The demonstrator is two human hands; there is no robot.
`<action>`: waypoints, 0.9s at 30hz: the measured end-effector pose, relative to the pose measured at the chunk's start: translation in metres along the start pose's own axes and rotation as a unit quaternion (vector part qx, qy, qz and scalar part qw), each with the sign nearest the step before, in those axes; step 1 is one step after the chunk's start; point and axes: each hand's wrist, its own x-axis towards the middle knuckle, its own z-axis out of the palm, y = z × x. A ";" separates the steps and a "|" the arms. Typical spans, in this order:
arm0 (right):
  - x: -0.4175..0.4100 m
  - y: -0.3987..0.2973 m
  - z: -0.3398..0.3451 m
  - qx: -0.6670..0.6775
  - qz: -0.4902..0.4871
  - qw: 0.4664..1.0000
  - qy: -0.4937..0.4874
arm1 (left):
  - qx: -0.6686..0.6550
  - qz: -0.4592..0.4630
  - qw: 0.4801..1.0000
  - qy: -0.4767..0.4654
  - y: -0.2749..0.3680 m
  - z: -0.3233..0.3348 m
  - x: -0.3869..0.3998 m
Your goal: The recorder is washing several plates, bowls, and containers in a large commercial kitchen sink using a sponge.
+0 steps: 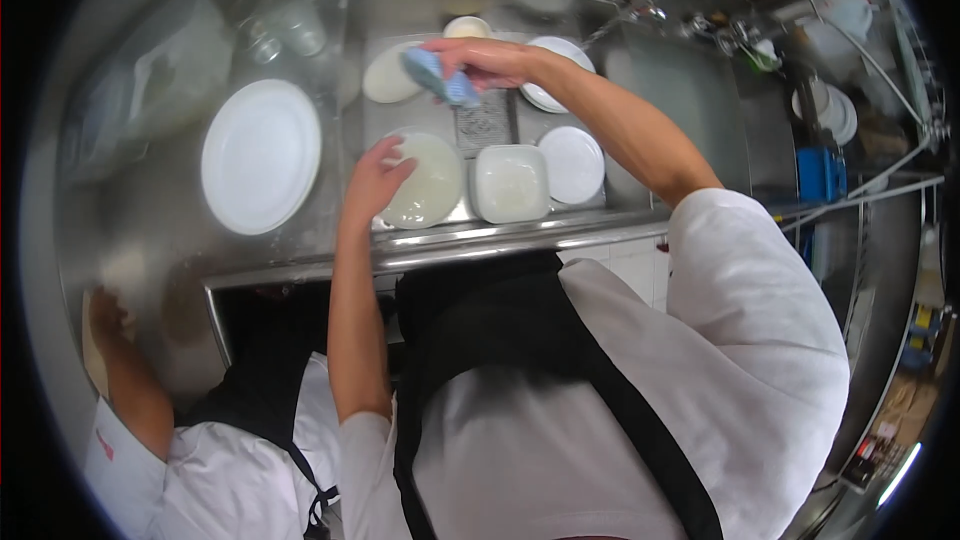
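Observation:
My right hand (491, 62) grips a light-blue cloth (435, 79) over the back of the steel sink (352, 109). Under the cloth's left side lies a whitish oval dish (388, 79). My left hand (372, 184), its fingers apart, is at the left rim of a round pale plate (426, 187); whether it touches the rim is unclear. Just right of that plate sits a square white dish (512, 184), wet inside. White round plates (572, 165) lie farther right, and more stacked plates (559, 94) are partly behind my right forearm. A small bowl (466, 28) stands at the back.
A large oval white platter (261, 157) lies on the steel counter at left, with clear glasses (296, 22) behind it. A faucet (649, 7) reaches over the sink's back right. A water-filled basin (682, 97) adjoins it. A co-worker's arm (135, 375) is at lower left.

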 end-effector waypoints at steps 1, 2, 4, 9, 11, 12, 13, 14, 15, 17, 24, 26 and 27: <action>-0.033 0.022 -0.018 0.013 0.004 1.000 0.026 | 0.011 -0.003 0.999 -0.040 0.004 0.027 0.018; -0.063 0.039 -0.029 0.042 0.022 0.998 0.049 | 0.055 0.041 0.996 -0.060 0.000 0.052 0.033; -0.123 0.075 -0.048 0.109 0.052 0.988 0.095 | 0.105 0.087 0.988 -0.074 -0.007 0.097 0.058; -0.236 0.222 -0.066 0.167 0.089 0.965 0.180 | 0.505 0.020 0.838 -0.206 0.017 0.193 0.108; -0.241 0.229 -0.038 -0.105 0.166 0.976 0.089 | 0.538 0.005 0.820 -0.194 -0.008 0.185 0.109; -0.238 0.239 -0.029 -0.209 0.180 0.961 0.025 | 0.562 0.004 0.806 -0.187 -0.015 0.181 0.112; -0.240 0.248 -0.019 -0.245 0.188 0.951 0.000 | 0.565 0.003 0.803 -0.189 -0.011 0.184 0.111; -0.242 0.253 -0.014 -0.246 0.198 0.948 0.031 | 0.535 -0.014 0.820 -0.202 -0.002 0.189 0.106; -0.239 0.253 -0.017 -0.253 0.204 0.945 0.029 | 0.506 -0.034 0.837 -0.208 0.005 0.190 0.100; -0.228 0.254 -0.020 -0.260 0.179 0.948 0.045 | 0.472 -0.074 0.871 -0.112 0.006 0.199 0.080; -0.173 0.280 -0.013 0.111 0.215 0.939 0.245 | 0.219 -0.321 0.908 -0.157 -0.037 0.188 0.041; -0.165 0.290 -0.012 0.033 0.224 0.945 0.238 | 0.142 -0.332 0.922 -0.137 -0.045 0.185 0.039; -0.157 0.292 -0.011 -0.039 0.223 0.945 0.236 | 0.101 -0.364 0.914 -0.148 -0.052 0.181 0.039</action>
